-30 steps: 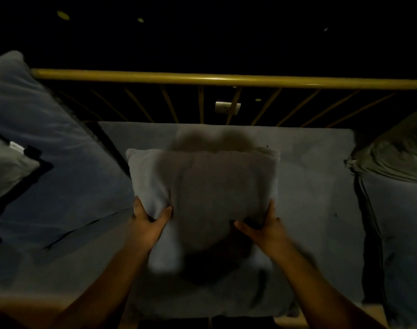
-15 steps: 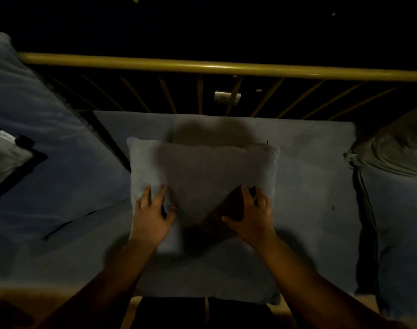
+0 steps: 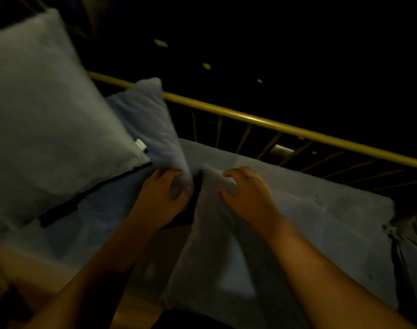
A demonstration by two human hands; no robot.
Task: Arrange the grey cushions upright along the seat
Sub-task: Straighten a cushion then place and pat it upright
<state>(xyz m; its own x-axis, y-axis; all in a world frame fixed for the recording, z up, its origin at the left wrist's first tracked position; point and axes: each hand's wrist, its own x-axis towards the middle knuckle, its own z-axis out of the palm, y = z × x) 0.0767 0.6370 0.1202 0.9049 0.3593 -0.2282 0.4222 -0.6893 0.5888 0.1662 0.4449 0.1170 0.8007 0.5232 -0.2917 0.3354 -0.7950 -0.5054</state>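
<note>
Nearest us, a grey cushion [image 3: 226, 269] lies flat on the seat pad [image 3: 321, 222], and our right hand [image 3: 247, 198] clutches its far corner. Our left hand [image 3: 162, 195] grips the corner of a second cushion [image 3: 152, 124], which stands beside a big cushion [image 3: 48, 115]. Beyond them we see a yellow rail [image 3: 285, 125], then darkness.

Left hand [image 3: 164, 193] off the middle cushion [image 3: 217, 257], now on the lower corner of the leaning cushion [image 3: 152, 129].

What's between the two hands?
Head view: corners of the upright cushion, gripped by left hand, and the centre cushion, gripped by right hand.
</note>
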